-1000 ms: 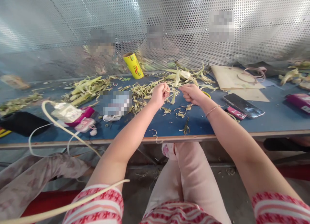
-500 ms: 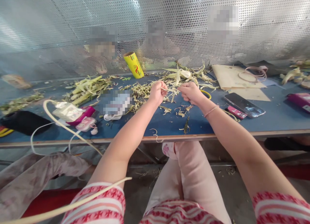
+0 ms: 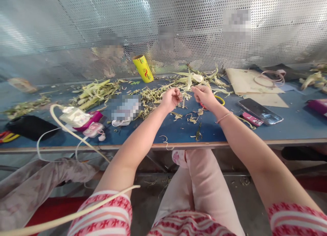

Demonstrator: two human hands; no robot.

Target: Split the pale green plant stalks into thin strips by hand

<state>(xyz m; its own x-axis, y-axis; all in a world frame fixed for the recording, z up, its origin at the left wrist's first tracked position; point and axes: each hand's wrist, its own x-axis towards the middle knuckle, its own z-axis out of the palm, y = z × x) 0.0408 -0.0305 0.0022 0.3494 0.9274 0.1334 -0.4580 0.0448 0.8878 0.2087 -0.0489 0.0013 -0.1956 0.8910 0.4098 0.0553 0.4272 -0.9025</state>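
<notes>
Both hands are above the blue counter. The left hand and right hand each have a closed grip on a thin pale-green leaf strip, stretched between them, at 12 o'clock from the counter edge.

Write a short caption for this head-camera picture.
Both hands, left hand and right hand, pinch pale leaf strips above a littered blue table.

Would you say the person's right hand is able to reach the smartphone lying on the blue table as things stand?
Probably yes: the smartphone lies flat just beside the right hand, with only bare table and a yellow band between.
</notes>
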